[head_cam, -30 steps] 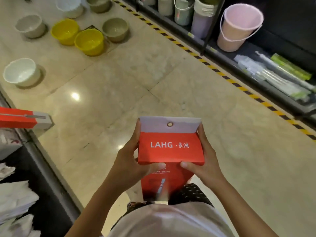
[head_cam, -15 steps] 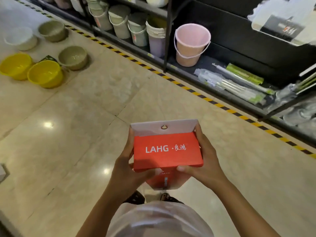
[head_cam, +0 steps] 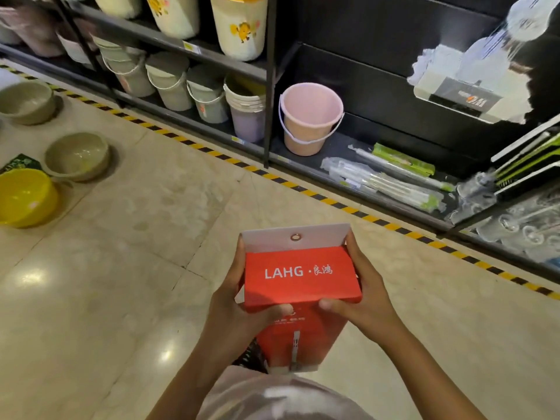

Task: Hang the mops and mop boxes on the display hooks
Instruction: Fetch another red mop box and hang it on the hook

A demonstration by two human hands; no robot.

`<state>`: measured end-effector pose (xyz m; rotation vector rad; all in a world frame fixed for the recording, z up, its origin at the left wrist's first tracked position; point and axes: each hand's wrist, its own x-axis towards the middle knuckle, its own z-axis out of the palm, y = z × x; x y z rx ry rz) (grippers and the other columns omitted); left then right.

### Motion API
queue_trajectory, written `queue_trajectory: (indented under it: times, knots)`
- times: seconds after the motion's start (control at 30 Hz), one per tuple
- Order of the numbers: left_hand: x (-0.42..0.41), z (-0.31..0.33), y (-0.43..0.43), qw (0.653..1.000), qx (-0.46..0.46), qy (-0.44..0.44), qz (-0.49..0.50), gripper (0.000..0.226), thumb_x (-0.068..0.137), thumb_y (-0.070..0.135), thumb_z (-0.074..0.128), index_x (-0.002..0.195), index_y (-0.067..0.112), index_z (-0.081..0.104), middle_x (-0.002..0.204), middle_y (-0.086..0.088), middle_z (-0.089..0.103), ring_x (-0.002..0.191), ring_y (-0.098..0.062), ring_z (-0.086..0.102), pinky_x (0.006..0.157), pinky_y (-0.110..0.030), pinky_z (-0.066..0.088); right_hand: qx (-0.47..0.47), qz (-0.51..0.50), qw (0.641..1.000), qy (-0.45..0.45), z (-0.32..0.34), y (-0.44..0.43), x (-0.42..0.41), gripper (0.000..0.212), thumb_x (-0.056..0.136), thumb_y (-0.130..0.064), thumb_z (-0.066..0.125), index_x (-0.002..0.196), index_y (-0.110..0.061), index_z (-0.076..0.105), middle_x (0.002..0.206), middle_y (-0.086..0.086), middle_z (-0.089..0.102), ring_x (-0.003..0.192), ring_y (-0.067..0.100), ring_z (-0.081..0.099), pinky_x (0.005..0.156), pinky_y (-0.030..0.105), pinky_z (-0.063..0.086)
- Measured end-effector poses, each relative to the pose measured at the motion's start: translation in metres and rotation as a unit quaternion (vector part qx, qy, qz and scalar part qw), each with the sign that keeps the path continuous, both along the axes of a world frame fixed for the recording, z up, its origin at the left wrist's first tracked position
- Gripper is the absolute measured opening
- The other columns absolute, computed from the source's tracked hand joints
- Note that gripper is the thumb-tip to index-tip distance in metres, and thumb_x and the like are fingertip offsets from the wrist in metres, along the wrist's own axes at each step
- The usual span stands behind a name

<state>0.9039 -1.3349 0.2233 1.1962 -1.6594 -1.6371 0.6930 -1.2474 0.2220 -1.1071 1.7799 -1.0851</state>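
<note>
A long red mop box [head_cam: 298, 277] marked LAHG, with a white flap and a metal eyelet at its top, stands upright in front of me. My left hand [head_cam: 233, 310] grips its left side with the thumb across the front. My right hand [head_cam: 362, 298] grips its right side the same way. The dark display rack [head_cam: 378, 74] lies ahead on the right. A boxed item in plastic [head_cam: 463, 86] hangs on it at the upper right. Wrapped mops [head_cam: 385, 180] lie on the rack's bottom shelf.
A pink bucket [head_cam: 309, 116] stands on the bottom shelf, with several stacked buckets [head_cam: 209, 95] on the shelves to its left. Yellow-black tape [head_cam: 303, 190] lines the floor by the shelves. A yellow basin [head_cam: 24, 197] and beige basins [head_cam: 77, 154] sit on the floor at left.
My view has swung right and up, from the floor and basins toward the dark display rack. Both hands keep the same hold on the red box, which stays in front of me.
</note>
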Motion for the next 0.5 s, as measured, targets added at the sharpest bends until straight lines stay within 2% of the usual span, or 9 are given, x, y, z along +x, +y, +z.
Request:
queue_trajectory:
  times: [0.13,0.27,0.4,0.5]
  knots:
    - [-0.005,0.011,-0.087,1.000,0.002,0.013,-0.019,0.114,0.047,0.055,0.084,0.135,0.072,0.014,0.114,0.021,0.067,0.108,-0.005,0.064,0.074,-0.018,0.056,-0.004,-0.024,1.000,0.005,0.008,-0.077,0.003,0.115,0.048,-0.083,0.073,0.145,-0.061,0.014,0.137,-0.018,0.047,0.126,0.003,0.050,0.106,0.044,0.047]
    - [-0.026,0.021,-0.158,0.997,-0.019,0.022,-0.066,0.107,0.051,0.054,0.086,0.130,0.076,0.016,0.119,0.026,0.062,0.116,-0.007,0.060,0.077,-0.020,0.057,-0.017,-0.058,0.998,0.018,0.012,-0.133,-0.012,0.118,0.051,-0.081,0.073,0.148,-0.059,0.010,0.139,-0.015,0.047,0.128,0.004,0.049,0.106,0.044,0.047]
    - [-0.058,0.027,-0.212,0.991,-0.040,-0.003,-0.126,0.116,0.058,0.045,0.086,0.140,0.063,0.007,0.121,0.036,0.056,0.117,0.002,0.057,0.077,-0.012,0.053,-0.031,-0.095,0.995,0.021,0.010,-0.167,-0.035,0.122,0.052,-0.081,0.073,0.151,-0.052,0.008,0.142,-0.009,0.048,0.130,0.010,0.050,0.105,0.047,0.047]
    - [-0.093,0.026,-0.243,0.989,-0.044,-0.025,-0.140,0.117,0.052,0.043,0.085,0.135,0.065,0.006,0.110,0.052,0.051,0.110,0.017,0.053,0.071,-0.004,0.048,-0.050,-0.121,0.991,-0.004,0.003,-0.193,-0.061,0.117,0.052,-0.078,0.076,0.148,-0.059,0.011,0.144,-0.009,0.049,0.131,0.014,0.050,0.104,0.051,0.047]
